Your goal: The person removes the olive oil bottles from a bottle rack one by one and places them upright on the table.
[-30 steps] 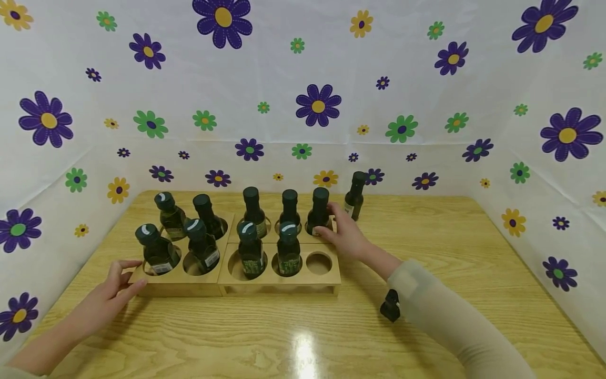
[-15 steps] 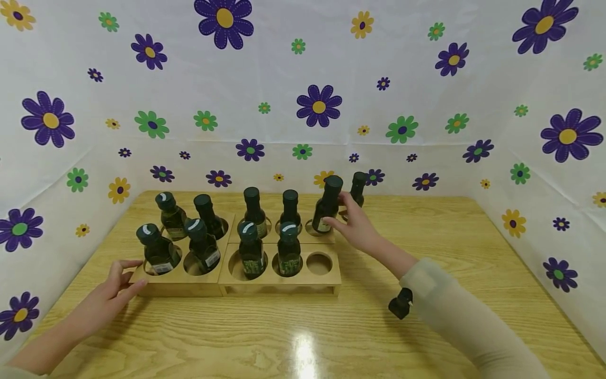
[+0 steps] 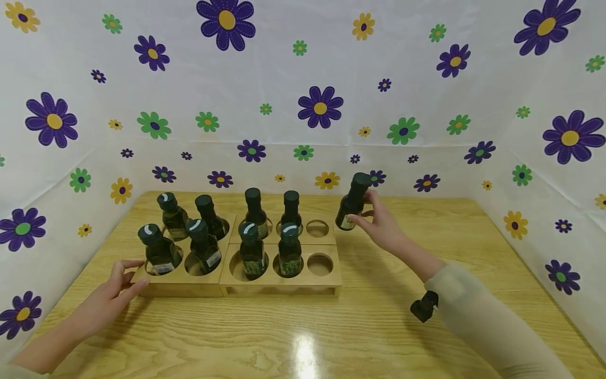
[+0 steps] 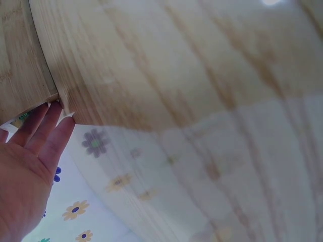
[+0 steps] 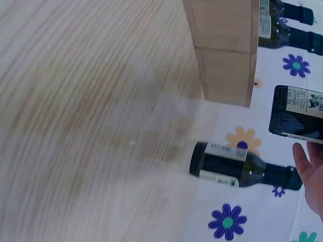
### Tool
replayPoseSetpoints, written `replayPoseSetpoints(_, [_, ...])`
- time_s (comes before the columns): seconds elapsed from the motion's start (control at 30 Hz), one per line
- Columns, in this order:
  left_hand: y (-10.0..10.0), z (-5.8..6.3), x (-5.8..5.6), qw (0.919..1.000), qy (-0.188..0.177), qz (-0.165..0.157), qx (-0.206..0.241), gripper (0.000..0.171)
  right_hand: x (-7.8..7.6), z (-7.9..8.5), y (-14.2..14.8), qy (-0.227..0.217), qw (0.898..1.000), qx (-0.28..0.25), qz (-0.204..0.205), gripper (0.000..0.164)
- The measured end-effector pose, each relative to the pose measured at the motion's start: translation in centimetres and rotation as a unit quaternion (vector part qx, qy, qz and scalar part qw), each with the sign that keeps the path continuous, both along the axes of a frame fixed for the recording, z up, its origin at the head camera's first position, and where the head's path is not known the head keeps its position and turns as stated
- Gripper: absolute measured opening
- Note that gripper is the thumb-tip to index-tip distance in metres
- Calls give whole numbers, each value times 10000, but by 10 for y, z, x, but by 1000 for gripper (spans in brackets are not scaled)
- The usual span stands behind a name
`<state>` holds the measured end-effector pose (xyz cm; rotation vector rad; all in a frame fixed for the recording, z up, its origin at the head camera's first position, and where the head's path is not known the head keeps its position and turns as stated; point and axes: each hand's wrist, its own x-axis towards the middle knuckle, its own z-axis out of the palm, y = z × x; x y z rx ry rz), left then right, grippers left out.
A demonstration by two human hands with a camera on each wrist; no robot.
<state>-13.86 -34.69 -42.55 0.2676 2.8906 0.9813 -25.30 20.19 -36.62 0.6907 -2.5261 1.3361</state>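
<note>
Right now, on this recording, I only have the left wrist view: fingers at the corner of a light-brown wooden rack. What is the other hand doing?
Observer: The right hand grips a dark green glass bottle with a dark cap, tilted in the air beside the right end of the light-brown wooden racking.
Operator: Is another bottle outside it?
Observer: Yes, the right wrist view shows a dark glass bottle with pale labels upright on the pale wooden table.
Operator: Any free holes?
Observer: Two round holes at its right end, one behind the other, hold no bottle.
</note>
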Motion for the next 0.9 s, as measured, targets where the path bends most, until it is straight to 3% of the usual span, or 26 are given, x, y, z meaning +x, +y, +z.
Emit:
replayPoseSetpoints(0.3, [-1, -1, -1, 9999, 112, -49, -5, 41, 8, -5, 31, -286, 9992, 157, -214, 53])
replayPoseSetpoints(0.47, [-2, -1, -1, 9999, 87, -57, 1, 44, 9, -10, 46, -184, 9990, 212, -359, 51])
replayPoseSetpoints(0.9, [0, 0, 0, 9999, 85, -68, 58, 44, -10, -21, 66, -269, 9963, 307, -754, 55])
